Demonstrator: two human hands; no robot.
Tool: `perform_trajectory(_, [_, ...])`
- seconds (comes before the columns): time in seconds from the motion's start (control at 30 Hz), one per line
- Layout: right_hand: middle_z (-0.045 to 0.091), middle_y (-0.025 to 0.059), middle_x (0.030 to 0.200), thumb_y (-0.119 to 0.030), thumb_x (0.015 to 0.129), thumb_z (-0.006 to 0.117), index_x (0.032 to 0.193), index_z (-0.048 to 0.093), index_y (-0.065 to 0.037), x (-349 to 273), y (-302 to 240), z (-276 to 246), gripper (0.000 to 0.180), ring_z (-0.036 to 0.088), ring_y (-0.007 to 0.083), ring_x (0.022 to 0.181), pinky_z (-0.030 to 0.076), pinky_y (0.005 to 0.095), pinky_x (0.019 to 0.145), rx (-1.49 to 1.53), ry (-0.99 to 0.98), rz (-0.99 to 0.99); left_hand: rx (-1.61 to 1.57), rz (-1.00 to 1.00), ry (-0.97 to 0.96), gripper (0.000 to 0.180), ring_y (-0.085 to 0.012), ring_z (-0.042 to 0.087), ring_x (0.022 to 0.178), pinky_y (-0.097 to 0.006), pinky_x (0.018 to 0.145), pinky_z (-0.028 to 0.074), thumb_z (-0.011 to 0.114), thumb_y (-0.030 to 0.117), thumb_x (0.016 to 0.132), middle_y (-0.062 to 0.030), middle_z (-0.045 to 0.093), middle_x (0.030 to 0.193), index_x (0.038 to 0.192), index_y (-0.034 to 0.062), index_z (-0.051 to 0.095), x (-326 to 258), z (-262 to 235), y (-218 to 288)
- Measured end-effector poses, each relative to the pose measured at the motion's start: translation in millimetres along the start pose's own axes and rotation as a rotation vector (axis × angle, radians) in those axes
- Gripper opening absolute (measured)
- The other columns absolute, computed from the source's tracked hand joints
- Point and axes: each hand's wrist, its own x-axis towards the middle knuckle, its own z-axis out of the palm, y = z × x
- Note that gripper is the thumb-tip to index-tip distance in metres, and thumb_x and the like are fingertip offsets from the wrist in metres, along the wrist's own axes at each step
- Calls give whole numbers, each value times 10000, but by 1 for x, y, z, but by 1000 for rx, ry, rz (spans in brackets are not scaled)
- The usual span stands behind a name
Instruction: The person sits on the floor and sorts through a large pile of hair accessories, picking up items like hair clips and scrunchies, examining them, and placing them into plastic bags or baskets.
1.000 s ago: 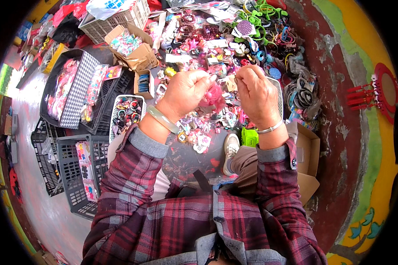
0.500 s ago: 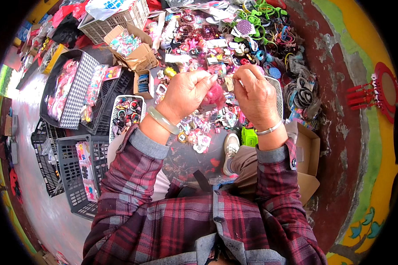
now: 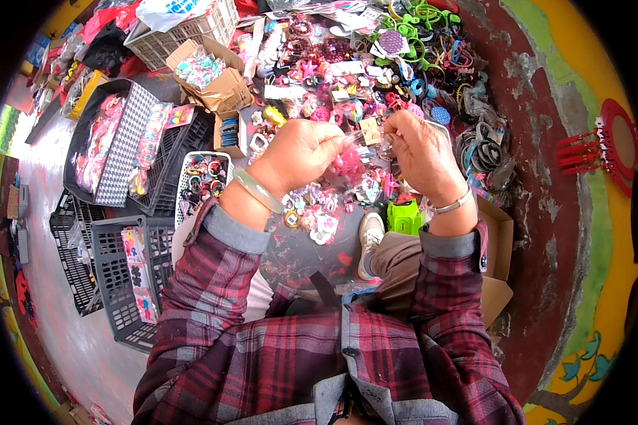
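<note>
My left hand (image 3: pixel 301 156) is closed, thumb and fingers pinching the top of a small clear plastic bag. Inside or right behind that see-through bag (image 3: pixel 349 164) shows a bright pink, rounded piece; its exact kind is hard to make out. My right hand (image 3: pixel 425 156) is closed too, its fingertips pinched at what looks like the bag's other edge. Between the two hands a small tan card (image 3: pixel 369 131) shows; whether it belongs to the bag I cannot tell. Beneath both hands spreads a heap of colourful hair accessories (image 3: pixel 319 195).
Green headbands (image 3: pixel 422 49) and dark hair bands (image 3: pixel 485 152) lie at the far right. To the left stand a white basket of hair ties (image 3: pixel 204 154), a grey crate (image 3: pixel 113 283) and a houndstooth box (image 3: pixel 124 145). A bright green object (image 3: pixel 404 218) sits by my shoe (image 3: pixel 370 244).
My right hand has moved right and slightly down, widening the gap between the hands. The left hand has shifted a little, and more of the tan card and the bright green object now shows.
</note>
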Motion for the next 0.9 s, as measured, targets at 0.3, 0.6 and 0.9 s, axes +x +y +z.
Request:
perform_trajectory(0.3, [555, -35, 743, -48, 763, 661, 937, 591, -13, 1, 10, 7, 191, 463, 19, 571, 397, 172, 512, 776, 246, 279, -528, -245, 89, 239, -37, 491, 586, -200, 533, 403, 547, 191, 886, 15, 564, 663, 767, -3, 619, 2, -4, 6])
perform_trajectory(0.6, [570, 91, 748, -112, 778, 583, 809, 575, -95, 4, -3, 18, 35, 566, 285, 564, 459, 350, 494, -160, 340, -147, -431, -202, 106, 234, -30, 467, 612, -201, 554, 390, 541, 176, 887, 31, 542, 647, 771, -13, 613, 2, -3, 11])
perform_trajectory(0.9, [532, 94, 745, -72, 793, 499, 862, 489, -95, 2, -2, 8, 73, 573, 307, 608, 455, 368, 493, -279, 131, -145, -206, -162, -28, 227, -41, 482, 590, -218, 521, 398, 555, 188, 877, 25, 564, 632, 791, -10, 626, -1, -12, 9])
